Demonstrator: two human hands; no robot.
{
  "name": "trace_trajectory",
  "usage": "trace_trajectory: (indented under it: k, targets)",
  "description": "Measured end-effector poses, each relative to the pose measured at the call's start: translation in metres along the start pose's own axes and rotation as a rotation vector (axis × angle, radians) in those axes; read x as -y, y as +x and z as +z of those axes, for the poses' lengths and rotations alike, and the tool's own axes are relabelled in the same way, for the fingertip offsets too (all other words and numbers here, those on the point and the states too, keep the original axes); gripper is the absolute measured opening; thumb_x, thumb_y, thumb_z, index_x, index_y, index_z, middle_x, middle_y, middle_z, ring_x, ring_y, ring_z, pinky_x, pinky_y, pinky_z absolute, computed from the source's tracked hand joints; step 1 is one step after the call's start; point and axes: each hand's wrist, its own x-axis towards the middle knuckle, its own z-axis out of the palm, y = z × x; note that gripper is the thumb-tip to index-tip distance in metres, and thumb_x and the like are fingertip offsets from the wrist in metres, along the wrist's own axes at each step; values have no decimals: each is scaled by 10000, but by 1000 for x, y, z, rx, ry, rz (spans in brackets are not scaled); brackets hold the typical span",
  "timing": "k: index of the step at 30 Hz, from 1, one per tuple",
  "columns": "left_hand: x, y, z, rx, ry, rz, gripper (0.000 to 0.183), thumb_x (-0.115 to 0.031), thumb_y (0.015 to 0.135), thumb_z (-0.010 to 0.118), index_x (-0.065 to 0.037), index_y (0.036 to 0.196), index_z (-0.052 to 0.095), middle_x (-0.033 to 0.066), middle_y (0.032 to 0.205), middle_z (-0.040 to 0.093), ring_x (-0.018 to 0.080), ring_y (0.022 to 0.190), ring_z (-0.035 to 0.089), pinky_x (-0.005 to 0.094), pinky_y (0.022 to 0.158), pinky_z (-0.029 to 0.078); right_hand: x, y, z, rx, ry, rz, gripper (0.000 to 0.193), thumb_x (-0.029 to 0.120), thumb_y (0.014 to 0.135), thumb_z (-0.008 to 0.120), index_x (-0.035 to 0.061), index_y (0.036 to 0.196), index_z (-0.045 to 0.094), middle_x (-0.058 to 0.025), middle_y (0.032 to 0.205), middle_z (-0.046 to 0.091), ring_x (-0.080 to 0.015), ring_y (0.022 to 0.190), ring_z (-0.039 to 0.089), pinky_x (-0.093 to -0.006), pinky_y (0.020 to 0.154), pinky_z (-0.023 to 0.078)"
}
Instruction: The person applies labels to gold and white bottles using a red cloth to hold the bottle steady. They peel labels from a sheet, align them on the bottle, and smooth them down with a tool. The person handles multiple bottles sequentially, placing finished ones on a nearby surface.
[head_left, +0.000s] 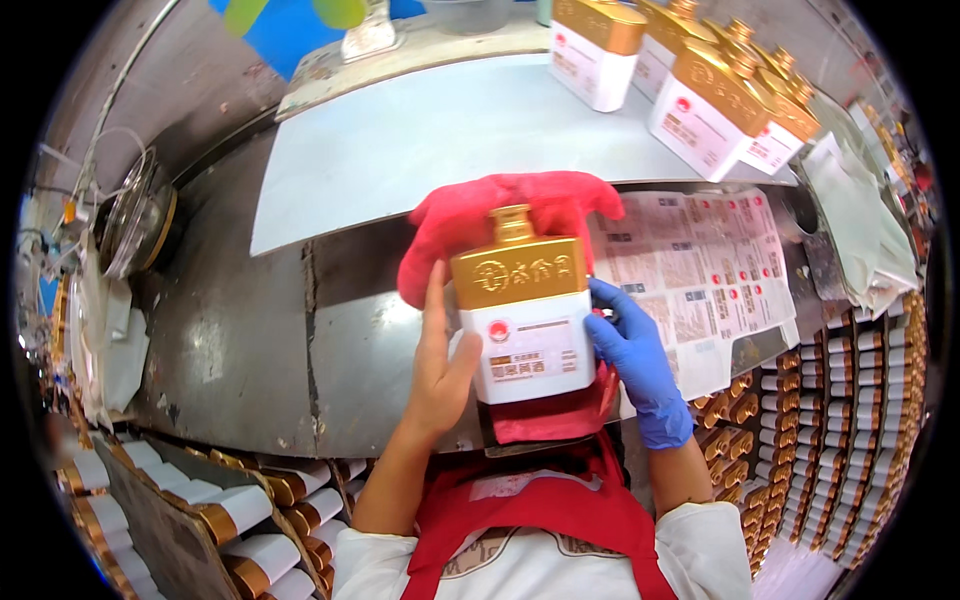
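A flat bottle (535, 350), gold on its upper part and neck and white below with a printed label, is held upright between my two hands. My bare left hand (441, 365) grips its left side, with fingers along the edge. On the opposite side my right hand (638, 355), in a blue glove, closes on the bottle's edge. Beneath and behind the bottle lies a bunched red cloth (510, 190), partly hidden by it. Sheets of printed labels (700, 260) lie on the table just to the right of my gloved hand.
Several similar gold-and-white bottles (710, 110) stand on a pale board (400, 140) at the far side. The dark metal table (220, 330) extends left. Racks of bottles fill the lower left (240, 510) and lower right (830, 440). A plastic bag (865, 220) hangs at the right edge.
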Motion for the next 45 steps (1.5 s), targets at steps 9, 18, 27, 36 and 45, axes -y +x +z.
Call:
trace_trajectory:
  k: [9, 18, 27, 36, 45]
  targets:
    - [-8, -2, 20, 5, -56, -12, 864, -77, 884, 565, 1, 1469, -65, 183, 1395, 350, 242, 1211, 448, 337, 1010, 373, 4, -6, 2, -4, -57, -19, 595, 163, 778, 753, 24, 1296, 495, 22, 810, 539, -21, 652, 465, -185, 606, 437]
    - [-9, -2, 16, 48, -116, -51, 918, -20, 857, 585, -18, 1470, -98, 173, 1419, 313, 234, 1244, 413, 333, 1019, 366, 13, -11, 15, -72, -266, -102, 776, 219, 655, 828, 25, 1320, 479, 35, 723, 455, -37, 599, 397, -189, 554, 377]
    - [-13, -1, 16, 54, -115, -54, 925, -29, 834, 592, -24, 1478, -72, 164, 1442, 292, 225, 1284, 373, 342, 1048, 327, 10, -10, 15, -75, -270, -87, 811, 223, 641, 833, 7, 1331, 464, 32, 707, 455, -43, 609, 412, -186, 571, 386]
    - [-12, -3, 13, 79, -120, -66, 939, -53, 863, 599, 6, 1458, -125, 175, 1444, 282, 232, 1279, 369, 333, 1051, 311, 10, -10, 18, -78, -251, -67, 790, 192, 652, 818, 18, 1337, 467, 48, 723, 457, -39, 618, 391, -181, 570, 377]
    - [-10, -3, 10, 88, -137, -65, 929, -32, 827, 586, -4, 1473, -81, 158, 1492, 209, 226, 1350, 278, 348, 1099, 231, -28, 21, -46, -100, 586, 77, 574, 486, 868, 610, 17, 1193, 551, -26, 876, 609, -63, 638, 528, -215, 594, 457]
